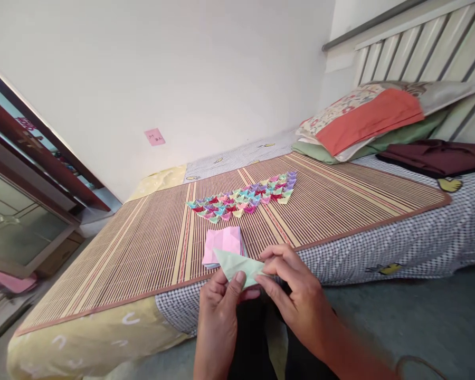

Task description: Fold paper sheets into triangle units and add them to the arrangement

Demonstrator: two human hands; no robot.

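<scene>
A pale green folded paper (237, 265) is held above the bed's front edge, pointed at its upper left. My left hand (220, 303) pinches its lower part, thumb on the front face. At the paper's right corner, my right hand (295, 287) closes thumb and fingers on it. Just behind the paper lies a stack of square sheets (225, 243), pink on top, partly covered by the green piece. Farther back, several rows of small folded paper boats (243, 198) in many colours stand close together on the striped mat (154, 245).
Pillows (368, 119) and a dark red folded cloth (439, 157) lie at the bed's right end, by a white slatted headboard (423, 47). A pink note (154, 136) is on the wall. A cabinet (19, 221) stands at the left.
</scene>
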